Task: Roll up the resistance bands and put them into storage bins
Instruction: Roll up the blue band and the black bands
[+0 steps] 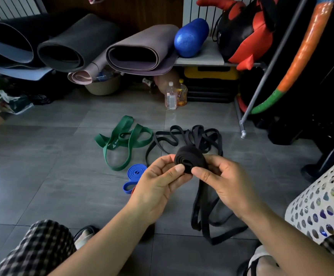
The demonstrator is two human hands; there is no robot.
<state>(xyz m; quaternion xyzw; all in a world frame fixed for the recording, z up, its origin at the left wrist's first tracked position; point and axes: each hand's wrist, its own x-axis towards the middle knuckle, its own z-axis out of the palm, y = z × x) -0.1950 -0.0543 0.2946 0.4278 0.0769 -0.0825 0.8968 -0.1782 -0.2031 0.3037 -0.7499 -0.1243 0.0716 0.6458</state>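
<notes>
Black band roll point(190, 158) held between both hands. Left hand point(158, 186) pinches its near edge, thumb on top. Right hand point(222, 180) grips the other side, its fingertips hidden behind the roll. The unrolled tail point(201, 212) hangs below the right hand. Blue band point(135, 173) just left of the left hand, partly covered by it. Green band point(120, 142) lies beyond that. Tangled black bands point(192, 136) beyond the roll, count unclear. White perforated bin point(321, 206) right of the right hand, cut off by the frame edge.

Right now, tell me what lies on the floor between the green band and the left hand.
The partly coiled blue band lies there on the floor tiles, close beside the left hand; the head view shows it.
</notes>
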